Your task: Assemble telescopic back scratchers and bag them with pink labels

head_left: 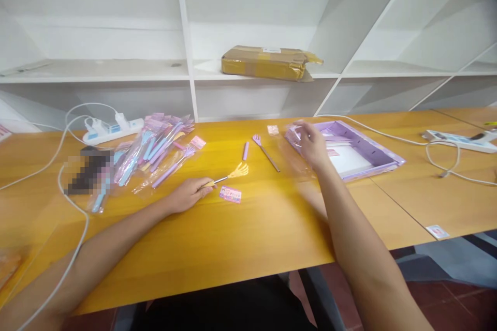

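Observation:
My left hand (194,194) is closed round the yellow handle of a back scratcher (237,170), whose hand-shaped end points right. Just below that end, a pink printed card (230,194) lies on the table. My right hand (310,146) is raised at the left end of a purple tray (373,169), its fingers pinched on what looks like a clear plastic bag (294,158), blurred by motion. Between my hands lie a purple back scratcher head with a metal rod (266,152) and a separate purple handle (246,151).
Several bagged back scratchers (155,147) are piled at the left, near a power strip (114,131) and white cables. A taped cardboard box (267,63) rests on the shelf. Another power strip (460,140) is at the right. A small pink card (273,130) lies farther back.

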{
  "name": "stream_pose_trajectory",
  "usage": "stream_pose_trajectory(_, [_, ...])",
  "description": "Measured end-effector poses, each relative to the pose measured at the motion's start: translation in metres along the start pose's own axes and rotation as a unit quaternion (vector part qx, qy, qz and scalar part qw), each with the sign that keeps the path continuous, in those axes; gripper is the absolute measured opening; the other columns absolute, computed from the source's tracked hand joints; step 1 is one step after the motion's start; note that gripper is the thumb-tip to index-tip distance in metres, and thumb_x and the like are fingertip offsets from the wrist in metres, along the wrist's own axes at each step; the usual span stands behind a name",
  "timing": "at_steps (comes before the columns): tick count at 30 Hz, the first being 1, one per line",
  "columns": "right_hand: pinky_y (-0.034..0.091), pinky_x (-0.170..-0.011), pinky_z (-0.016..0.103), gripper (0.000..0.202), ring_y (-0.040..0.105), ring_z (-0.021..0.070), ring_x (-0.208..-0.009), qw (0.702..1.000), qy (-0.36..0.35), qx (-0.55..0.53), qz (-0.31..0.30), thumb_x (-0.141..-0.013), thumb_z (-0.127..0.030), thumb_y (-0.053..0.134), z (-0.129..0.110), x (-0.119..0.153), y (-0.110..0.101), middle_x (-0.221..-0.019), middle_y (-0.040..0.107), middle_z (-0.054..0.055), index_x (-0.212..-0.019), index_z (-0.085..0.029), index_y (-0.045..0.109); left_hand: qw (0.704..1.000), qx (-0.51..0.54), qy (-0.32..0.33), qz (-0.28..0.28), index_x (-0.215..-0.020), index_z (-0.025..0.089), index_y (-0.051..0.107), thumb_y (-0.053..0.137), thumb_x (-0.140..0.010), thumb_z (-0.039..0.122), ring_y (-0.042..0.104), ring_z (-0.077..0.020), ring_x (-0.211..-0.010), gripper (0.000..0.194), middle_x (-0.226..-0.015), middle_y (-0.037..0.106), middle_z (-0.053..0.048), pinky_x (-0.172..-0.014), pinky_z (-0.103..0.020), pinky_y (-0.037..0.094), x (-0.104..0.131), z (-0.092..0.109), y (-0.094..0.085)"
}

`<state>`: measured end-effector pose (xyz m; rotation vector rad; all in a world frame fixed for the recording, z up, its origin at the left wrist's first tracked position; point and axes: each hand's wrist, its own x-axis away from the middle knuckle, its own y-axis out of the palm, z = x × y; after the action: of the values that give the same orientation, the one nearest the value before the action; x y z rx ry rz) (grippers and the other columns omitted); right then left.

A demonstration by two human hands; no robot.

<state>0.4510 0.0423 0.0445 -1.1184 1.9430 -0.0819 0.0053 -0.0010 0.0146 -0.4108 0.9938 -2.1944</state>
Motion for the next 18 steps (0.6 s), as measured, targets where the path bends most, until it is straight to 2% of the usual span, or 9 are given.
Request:
stream_pose_trajectory(1, [0.053, -0.095, 0.039, 0.030, 0.068, 0.0218, -0.100, 1.000, -0.019, -0.008, 0.002, -0.104, -0.038, 0.045, 0.000, 0.001, 0.004, -0.104, 0.074, 0.007, -0.109, -0.021, 0.070, 1.000, -0.002, 0.001, -0.004, -0.117, 0.021, 0.066, 0.038, -0.109, 0.049, 0.064, -0.0200, -0.086, 0.040, -0.098, 0.071, -0.003, -0.081, -0.030, 0.044, 0.000, 0.000, 0.000])
stream_pose_trajectory(3, [0.049, -0.103, 0.039, 0.031, 0.067, 0.0223, -0.113, 0.997, -0.035, -0.034, 0.057, -0.105, -0.037, 0.042, -0.001, 0.001, 0.010, -0.116, 0.074, 0.009, -0.111, -0.022, 0.069, 1.000, -0.009, 0.007, -0.008, -0.117, 0.021, 0.065, 0.038, -0.109, 0.049, 0.065, -0.0207, -0.090, 0.040, -0.104, 0.072, -0.004, -0.083, -0.030, 0.044, 0.000, 0.000, 0.001])
stream_pose_trajectory(5, [0.048, -0.104, 0.039, 0.033, 0.066, 0.0221, -0.114, 0.992, 0.004, -0.016, 0.122, -0.106, -0.036, 0.038, 0.003, -0.001, 0.014, -0.118, 0.072, 0.010, -0.112, -0.021, 0.066, 1.000, -0.011, 0.013, -0.009, -0.118, 0.022, 0.065, 0.038, -0.109, 0.050, 0.065, -0.0216, -0.095, 0.041, -0.109, 0.072, -0.005, -0.085, -0.031, 0.045, 0.000, -0.001, 0.001])
stream_pose_trajectory(6, [0.048, -0.103, 0.039, 0.032, 0.066, 0.0228, -0.112, 0.990, 0.048, 0.007, 0.130, -0.105, -0.035, 0.037, 0.007, -0.002, 0.015, -0.116, 0.072, 0.011, -0.111, -0.020, 0.065, 1.000, -0.010, 0.015, -0.009, -0.118, 0.022, 0.065, 0.038, -0.109, 0.051, 0.065, -0.0220, -0.097, 0.041, -0.110, 0.072, -0.005, -0.086, -0.031, 0.045, 0.000, -0.001, 0.001])
stream_pose_trajectory(7, [0.049, -0.100, 0.040, 0.030, 0.066, 0.0242, -0.109, 0.988, 0.098, 0.032, 0.117, -0.103, -0.035, 0.039, 0.012, -0.002, 0.015, -0.114, 0.072, 0.013, -0.109, -0.019, 0.064, 1.000, -0.009, 0.016, -0.009, -0.118, 0.022, 0.065, 0.037, -0.109, 0.051, 0.066, -0.0224, -0.098, 0.041, -0.111, 0.072, -0.005, -0.086, -0.031, 0.045, 0.000, -0.001, 0.001])
stream_pose_trajectory(9, [0.051, -0.093, 0.041, 0.027, 0.067, 0.0278, -0.101, 0.980, 0.178, 0.070, 0.051, -0.097, -0.039, 0.049, 0.024, -0.002, 0.017, -0.105, 0.074, 0.015, -0.104, -0.018, 0.064, 1.000, -0.011, 0.018, -0.009, -0.118, 0.023, 0.066, 0.037, -0.109, 0.052, 0.066, -0.0228, -0.098, 0.042, -0.112, 0.072, -0.005, -0.086, -0.032, 0.045, 0.000, -0.001, 0.002])
stream_pose_trajectory(11, [0.051, -0.087, 0.042, 0.028, 0.067, 0.0299, -0.092, 0.974, 0.209, 0.085, 0.001, -0.090, -0.044, 0.061, 0.033, 0.001, 0.019, -0.095, 0.075, 0.015, -0.099, -0.018, 0.065, 1.000, -0.015, 0.020, -0.010, -0.118, 0.023, 0.066, 0.036, -0.109, 0.052, 0.066, -0.0226, -0.097, 0.042, -0.111, 0.073, -0.005, -0.085, -0.032, 0.045, 0.000, -0.002, 0.002])
stream_pose_trajectory(14, [0.051, -0.086, 0.040, 0.029, 0.067, 0.0275, -0.088, 0.977, 0.196, 0.085, -0.012, -0.084, -0.049, 0.071, 0.034, 0.004, 0.021, -0.093, 0.076, 0.012, -0.089, -0.021, 0.062, 0.999, -0.020, 0.024, -0.011, -0.116, 0.023, 0.066, 0.036, -0.109, 0.053, 0.066, -0.0225, -0.097, 0.042, -0.110, 0.072, -0.005, -0.085, -0.031, 0.045, 0.000, -0.002, 0.003])
stream_pose_trajectory(18, [0.054, -0.082, 0.035, 0.038, 0.068, 0.0221, -0.090, 0.995, 0.104, -0.006, -0.004, -0.078, -0.051, 0.079, 0.019, 0.004, 0.021, -0.103, 0.075, 0.007, -0.090, -0.023, 0.056, 0.999, -0.020, 0.032, -0.014, -0.114, 0.023, 0.065, 0.035, -0.109, 0.054, 0.066, -0.0225, -0.097, 0.043, -0.109, 0.072, -0.006, -0.086, -0.032, 0.045, 0.000, -0.003, 0.004])
